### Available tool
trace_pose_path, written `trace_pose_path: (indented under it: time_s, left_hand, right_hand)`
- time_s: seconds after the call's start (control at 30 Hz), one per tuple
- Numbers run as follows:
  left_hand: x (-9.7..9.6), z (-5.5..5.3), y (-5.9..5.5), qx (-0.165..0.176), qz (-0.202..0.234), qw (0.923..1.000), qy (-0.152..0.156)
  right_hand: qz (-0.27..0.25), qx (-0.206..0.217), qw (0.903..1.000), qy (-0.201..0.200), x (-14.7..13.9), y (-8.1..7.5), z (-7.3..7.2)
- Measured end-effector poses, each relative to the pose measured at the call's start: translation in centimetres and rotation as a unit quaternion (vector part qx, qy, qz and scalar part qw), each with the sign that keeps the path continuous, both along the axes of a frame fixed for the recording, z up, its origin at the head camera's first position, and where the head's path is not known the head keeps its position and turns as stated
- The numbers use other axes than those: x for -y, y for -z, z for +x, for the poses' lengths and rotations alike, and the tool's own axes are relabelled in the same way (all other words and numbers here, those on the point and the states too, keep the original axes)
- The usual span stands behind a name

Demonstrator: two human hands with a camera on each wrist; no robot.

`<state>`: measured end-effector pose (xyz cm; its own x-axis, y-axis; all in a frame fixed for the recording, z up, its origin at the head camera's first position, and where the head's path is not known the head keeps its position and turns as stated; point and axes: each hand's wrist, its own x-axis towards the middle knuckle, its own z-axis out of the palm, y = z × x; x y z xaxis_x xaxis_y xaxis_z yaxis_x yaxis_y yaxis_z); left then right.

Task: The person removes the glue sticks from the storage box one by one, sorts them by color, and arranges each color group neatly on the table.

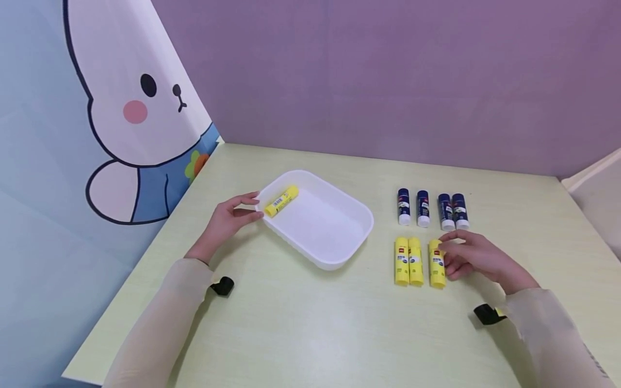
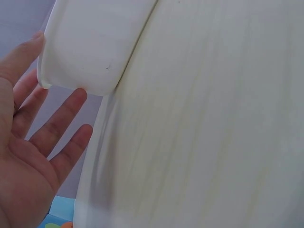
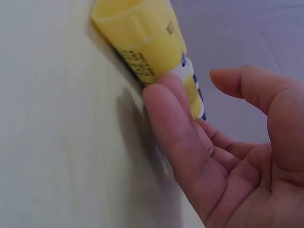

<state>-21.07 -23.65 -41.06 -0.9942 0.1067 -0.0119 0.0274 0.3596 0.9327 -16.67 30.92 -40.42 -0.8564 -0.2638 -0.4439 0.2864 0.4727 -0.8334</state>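
Note:
My left hand is at the left end of a white plastic tray, its fingertips at the rim. In the left wrist view its fingers are spread and fairly straight against the tray's outer wall. A yellow glue stick lies inside the tray near that end. My right hand is beside the rightmost of 3 yellow glue sticks on the table. In the right wrist view its fingers overlap the side of this stick, while the thumb stands apart from it.
Two other yellow glue sticks lie side by side just left of that one. Behind them is a row of several dark blue glue sticks with white ends. The pale table meets a purple partition at the back and a rabbit-print cloth at left.

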Motion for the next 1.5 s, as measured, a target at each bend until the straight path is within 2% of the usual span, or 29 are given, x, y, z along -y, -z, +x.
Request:
trace_pose_path:
  time_s: [0.43, 1.1, 1.5]
  left_hand:
    - [0.0, 0.1, -0.1, -0.004, -0.001, 1.0, 0.0]
    - [0.0, 0.1, 0.0, -0.002, 0.0, 1.0, -0.001]
    - [0.0, 0.0, 0.0, -0.001, -0.002, 1.0, -0.003]
  right_hand:
    - [0.026, -0.082, 0.9963, 0.004, 0.4, -2.6, -0.3]
    - [-0.006, -0.111, 0.9936, -0.02, 4.9, -4.1, -2.5]
    - [-0.042, -0.113, 0.9925, -0.022, 7.7, -4.2, -3.7]
